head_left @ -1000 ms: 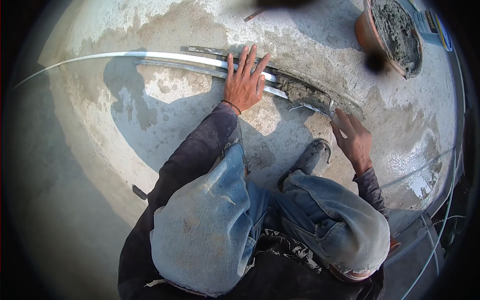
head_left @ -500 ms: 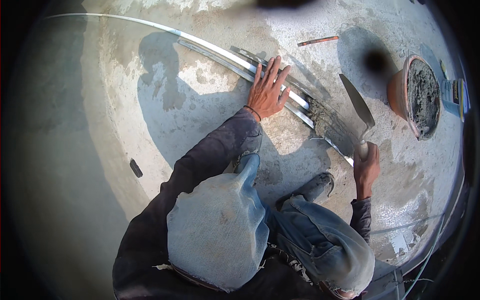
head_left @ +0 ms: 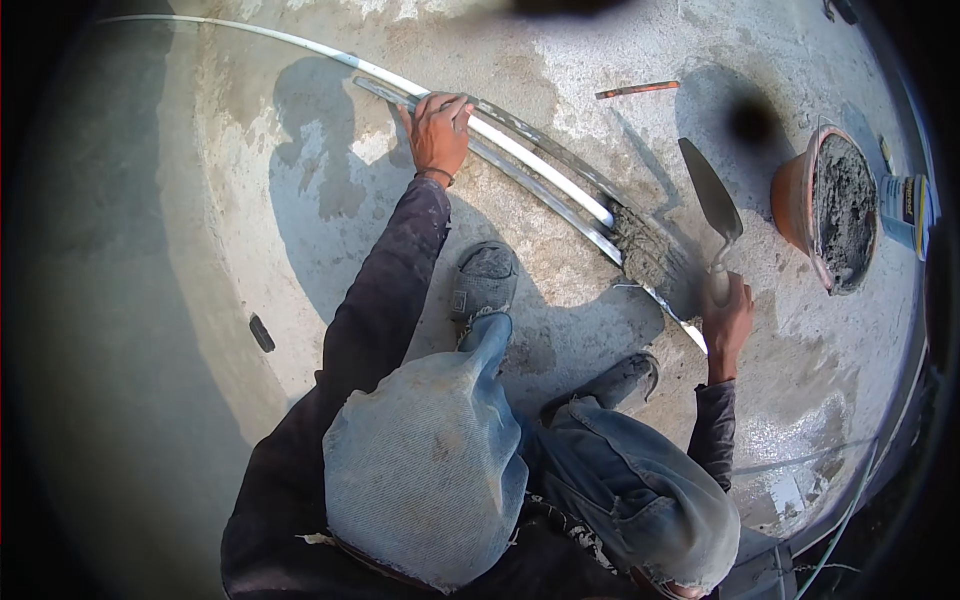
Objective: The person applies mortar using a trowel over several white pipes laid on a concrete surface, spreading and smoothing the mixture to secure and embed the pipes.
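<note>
Across the centre of the head view, the white pipe [head_left: 540, 163] lies between two strips [head_left: 540, 193], ending at grey mortar [head_left: 650, 250]. The left hand [head_left: 438, 138], part-closed, curls over them; grip unconfirmed. The right hand [head_left: 728, 322] encloses the handle of a trowel [head_left: 712, 192], blade clear of the mortar. Sideways left-hand pressure could displace the strips, breaking the mortar's edge.

Upper right: passable gap between trowel [head_left: 712, 200] blade and orange bucket [head_left: 790, 200]. Upper centre: white pipe [head_left: 520, 151] and flanking strips block low crossing; grey shoe [head_left: 487, 264] obstructs below.
</note>
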`<state>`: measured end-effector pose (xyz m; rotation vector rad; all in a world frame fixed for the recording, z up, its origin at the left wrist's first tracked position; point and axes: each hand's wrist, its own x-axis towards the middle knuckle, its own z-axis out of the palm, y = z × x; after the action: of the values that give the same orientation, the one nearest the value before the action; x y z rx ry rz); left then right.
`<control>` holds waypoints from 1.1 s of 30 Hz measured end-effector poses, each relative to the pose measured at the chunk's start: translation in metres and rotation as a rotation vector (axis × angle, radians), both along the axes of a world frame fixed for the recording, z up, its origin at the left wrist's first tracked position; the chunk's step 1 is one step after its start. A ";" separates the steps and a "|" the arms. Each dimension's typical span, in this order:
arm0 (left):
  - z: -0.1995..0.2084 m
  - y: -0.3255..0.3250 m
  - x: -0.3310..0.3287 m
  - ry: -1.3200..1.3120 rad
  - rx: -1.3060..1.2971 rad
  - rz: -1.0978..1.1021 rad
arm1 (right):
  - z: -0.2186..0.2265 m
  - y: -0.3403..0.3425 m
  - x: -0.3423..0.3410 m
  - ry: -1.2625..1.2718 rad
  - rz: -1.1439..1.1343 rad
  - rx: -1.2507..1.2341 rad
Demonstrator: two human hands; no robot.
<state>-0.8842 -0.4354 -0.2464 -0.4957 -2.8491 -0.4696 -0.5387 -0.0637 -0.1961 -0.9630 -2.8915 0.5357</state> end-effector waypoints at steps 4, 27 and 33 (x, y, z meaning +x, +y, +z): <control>-0.005 0.003 0.000 0.001 0.117 0.008 | 0.000 -0.001 0.000 0.022 0.004 0.027; 0.000 0.022 0.050 0.018 -0.171 -0.304 | 0.185 0.159 0.050 -0.001 -0.170 0.517; -0.005 0.019 0.051 0.030 -0.242 -0.282 | 0.158 0.197 0.026 -0.105 -0.051 0.568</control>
<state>-0.8337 -0.4162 -0.2516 -0.9475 -2.8312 -0.1572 -0.5128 0.1330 -0.0382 -0.9778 -2.8263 -0.3397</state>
